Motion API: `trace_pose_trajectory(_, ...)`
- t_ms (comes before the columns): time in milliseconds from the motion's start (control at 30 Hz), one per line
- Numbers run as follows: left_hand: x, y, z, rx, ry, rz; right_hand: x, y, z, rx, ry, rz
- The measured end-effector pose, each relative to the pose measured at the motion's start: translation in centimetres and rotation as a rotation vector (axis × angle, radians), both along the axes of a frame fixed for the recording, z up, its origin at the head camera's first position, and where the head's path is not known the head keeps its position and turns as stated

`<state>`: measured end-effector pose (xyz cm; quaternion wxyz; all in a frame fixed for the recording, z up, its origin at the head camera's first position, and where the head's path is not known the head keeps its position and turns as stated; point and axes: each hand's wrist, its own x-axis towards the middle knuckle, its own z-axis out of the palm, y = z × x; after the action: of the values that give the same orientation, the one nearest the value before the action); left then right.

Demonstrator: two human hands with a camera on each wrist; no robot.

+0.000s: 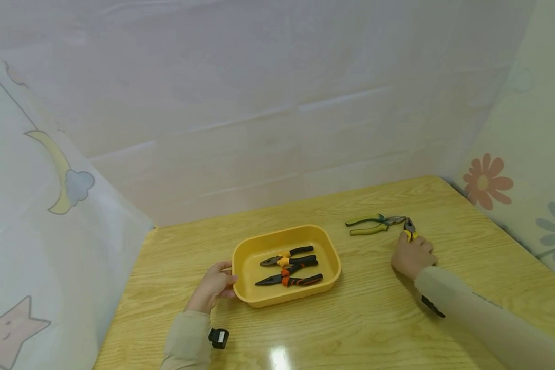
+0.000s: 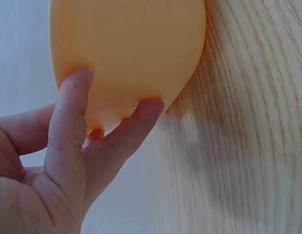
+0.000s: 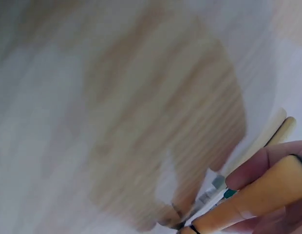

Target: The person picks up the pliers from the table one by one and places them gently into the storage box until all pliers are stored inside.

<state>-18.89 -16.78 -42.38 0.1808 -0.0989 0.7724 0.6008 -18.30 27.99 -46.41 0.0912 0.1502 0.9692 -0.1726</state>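
My left hand (image 1: 215, 285) holds the left end of a yellow plastic tray (image 1: 282, 297), its fingertips pressed on the outer wall in the left wrist view. Two tools lie inside: pliers with yellow-and-black handles (image 1: 301, 260) and needle-nose pliers with red-and-black handles (image 1: 305, 281). At the right, my right hand (image 1: 413, 257) grips pliers with yellow handles (image 1: 410, 226), their dark head pointing away from me. A thick yellow-orange handle shows among its fingers in the right wrist view. Just left of that head lie pliers with green-yellow handles (image 1: 369, 231), their tips right beside it.
Everything stands on a light wood-grain table (image 1: 365, 318). Its back edge meets a pale hanging sheet (image 1: 268, 128). Printed sheets with a moon, a star and flowers (image 1: 487, 182) close off both sides.
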Motion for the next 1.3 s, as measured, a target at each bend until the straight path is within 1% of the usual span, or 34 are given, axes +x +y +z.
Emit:
trace_pose_trajectory(167, 0.0, -0.1, 0.0, -0.003, -0.007, 0.004, 0.0, 0.6, 0.5, 0.006, 0.015, 0.003)
trace_pose_trajectory(300, 0.1, -0.1, 0.1, 0.000, 0.000, 0.001, 0.0, 1.5, 0.7, 0.011, 0.079, 0.003)
trace_pose_trajectory(433, 0.2, -0.1, 0.0, 0.002, 0.005, -0.002, 0.4, 2.5, 0.8, 0.005, 0.140, 0.035)
trace_pose_trajectory(600, 0.3, 0.0, -0.2, 0.003, 0.009, 0.000, 1.2, 3.3, 0.9, 0.004, 0.178, 0.071)
trace_pose_trajectory(767, 0.3, 0.0, -0.2, 0.013, 0.012, 0.012, 1.8, 3.4, 1.3, 0.024, 0.226, 0.087)
trace_pose_trajectory(967, 0.4, 0.0, -0.1, 0.008, 0.014, 0.008, 2.4, 3.3, 1.9, 0.044, 0.298, 0.099)
trace_pose_trajectory(1067, 0.3, 0.0, -0.1, -0.007, 0.008, 0.005, 2.5, 3.2, 2.4, 0.042, 0.298, 0.109)
trace_pose_trajectory(1200, 0.3, 0.1, 0.1, -0.024, 0.000, 0.005, 2.8, 2.9, 3.2, 0.028, 0.267, 0.118)
trace_pose_trajectory(1300, 0.1, 0.2, 0.2, -0.027, 0.002, 0.005, 2.9, 2.6, 3.6, 0.027, 0.274, 0.126)
